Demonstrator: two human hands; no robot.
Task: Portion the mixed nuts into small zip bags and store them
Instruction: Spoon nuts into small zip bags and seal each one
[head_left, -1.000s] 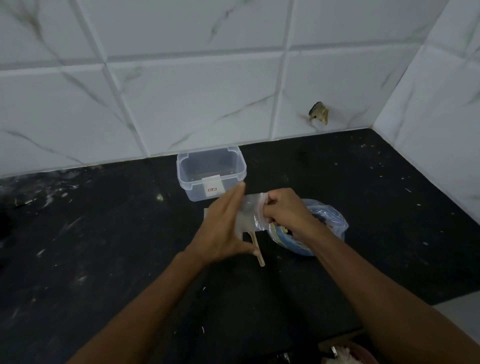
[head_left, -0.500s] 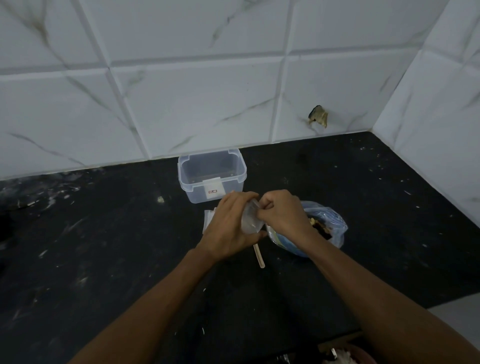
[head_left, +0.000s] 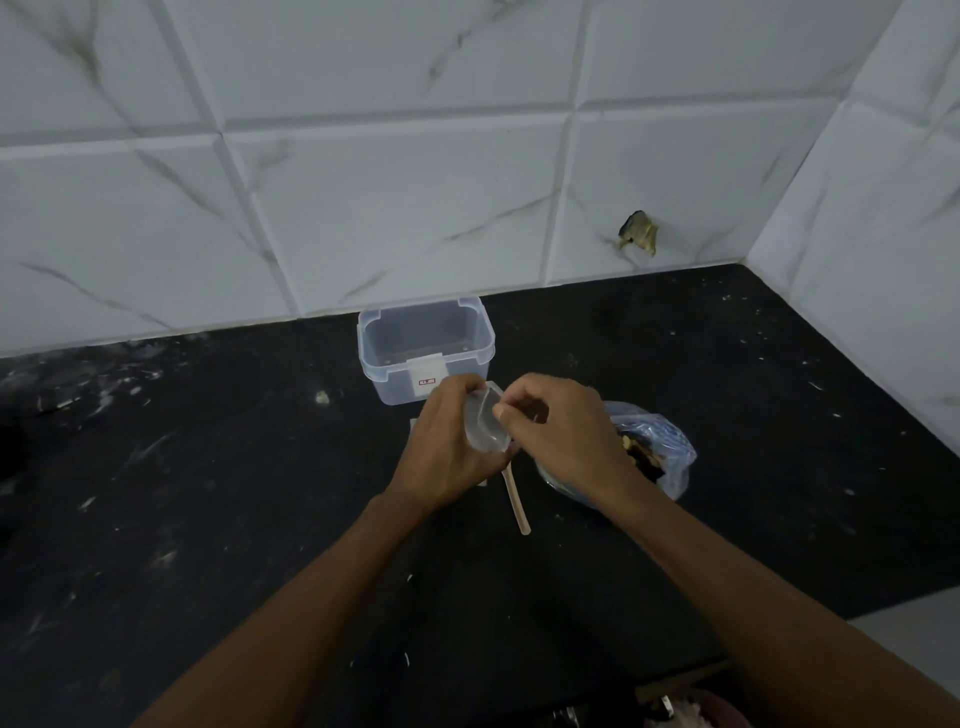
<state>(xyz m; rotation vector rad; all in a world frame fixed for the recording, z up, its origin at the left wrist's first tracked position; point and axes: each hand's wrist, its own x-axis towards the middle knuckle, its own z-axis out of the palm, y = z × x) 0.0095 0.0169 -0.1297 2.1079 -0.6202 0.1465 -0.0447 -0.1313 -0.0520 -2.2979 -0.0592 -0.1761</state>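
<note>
Above the black counter (head_left: 208, 519) my left hand (head_left: 447, 452) curls around a small clear zip bag (head_left: 483, 423), whose mouth gapes open toward the right. My right hand (head_left: 561, 431) pinches the bag's top edge with thumb and forefinger. Behind my right wrist sits a bluish plastic bag of mixed nuts (head_left: 654, 452), with dark and pale pieces showing at its mouth. A thin wooden stick-like handle (head_left: 517, 501) lies on the counter below my hands; its upper end is hidden. An empty clear storage box (head_left: 426, 353) stands just behind my hands, near the wall.
White marble-look tiles form the back wall (head_left: 415, 208) and the right wall (head_left: 883, 260), meeting in a corner. A corner of more flat clear bags (head_left: 413, 423) peeks out left of my left hand. Some objects (head_left: 680, 709) show partly at the bottom edge.
My left hand went from flat and spread against the bag to curled around it. The small bag's mouth has come open between my hands. The view shifted slightly.
</note>
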